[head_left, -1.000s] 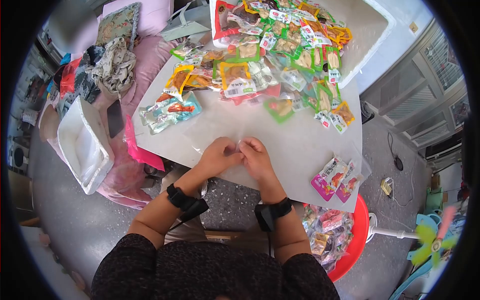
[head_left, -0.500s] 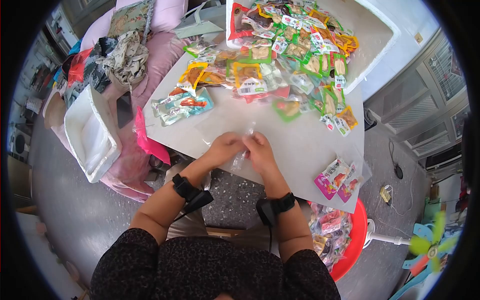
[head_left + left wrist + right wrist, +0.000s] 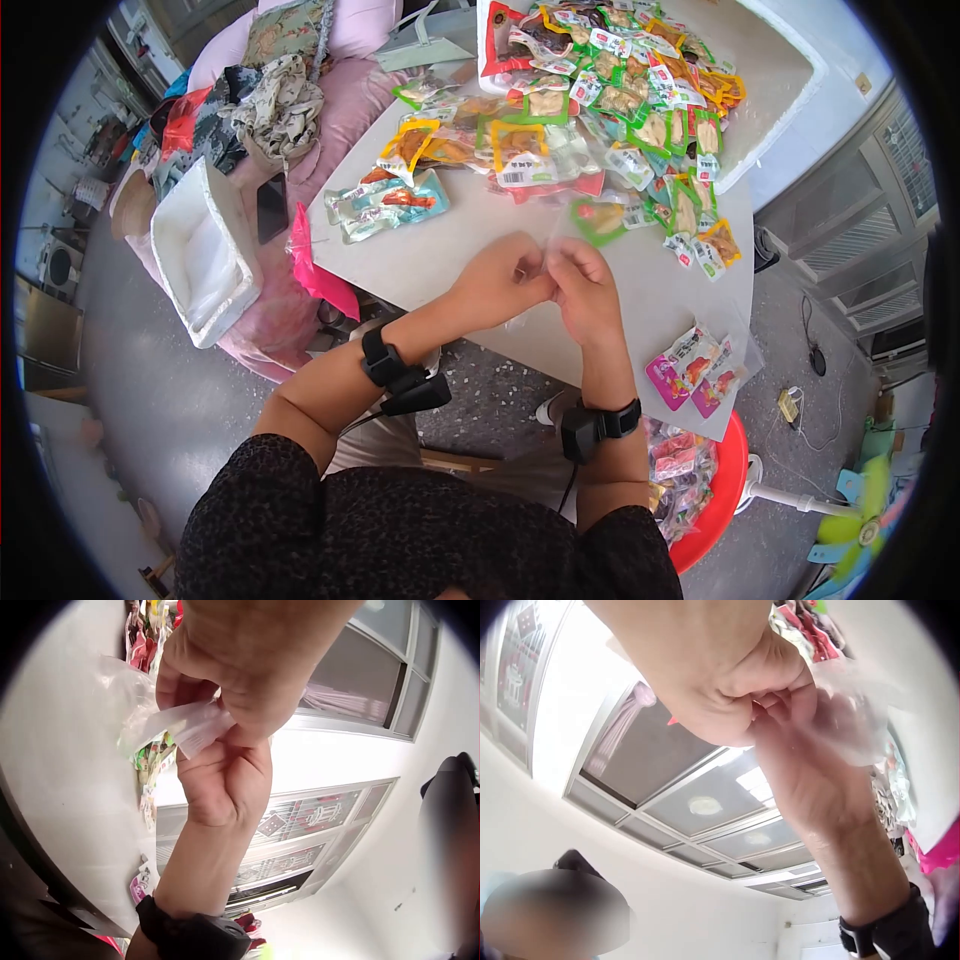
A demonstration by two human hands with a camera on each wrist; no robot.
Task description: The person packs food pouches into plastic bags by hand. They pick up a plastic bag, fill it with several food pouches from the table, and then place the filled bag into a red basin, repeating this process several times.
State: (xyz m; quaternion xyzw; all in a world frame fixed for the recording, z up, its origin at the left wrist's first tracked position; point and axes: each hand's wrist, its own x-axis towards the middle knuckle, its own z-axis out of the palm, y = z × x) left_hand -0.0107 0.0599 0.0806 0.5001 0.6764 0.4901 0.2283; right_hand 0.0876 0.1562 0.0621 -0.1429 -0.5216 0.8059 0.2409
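Note:
Over the table's near edge, my left hand [image 3: 500,282] and right hand [image 3: 590,298] meet fingertip to fingertip. Between them is a clear plastic bag [image 3: 196,726], its edge pinched in the fingers of both hands. In the right wrist view the filmy bag [image 3: 864,724] spreads out beyond the fingers toward the table. Fingers partly hide the pinched edge. Past the hands lies a green-edged food packet [image 3: 600,220], at the near side of a heap of sealed snack packets [image 3: 520,150].
A white foam box [image 3: 765,130] full of packets stands at the table's back. Two pink-and-white packets [image 3: 690,370] lie at the right corner, above a red tub [image 3: 725,490] of packets. Left are a silver-blue packet [image 3: 390,205], pink bag [image 3: 318,275] and foam container [image 3: 205,255].
Both hands, still together on the plastic bag, have risen and shifted to the right in the head view. The whole scene has also slid right as the head turned.

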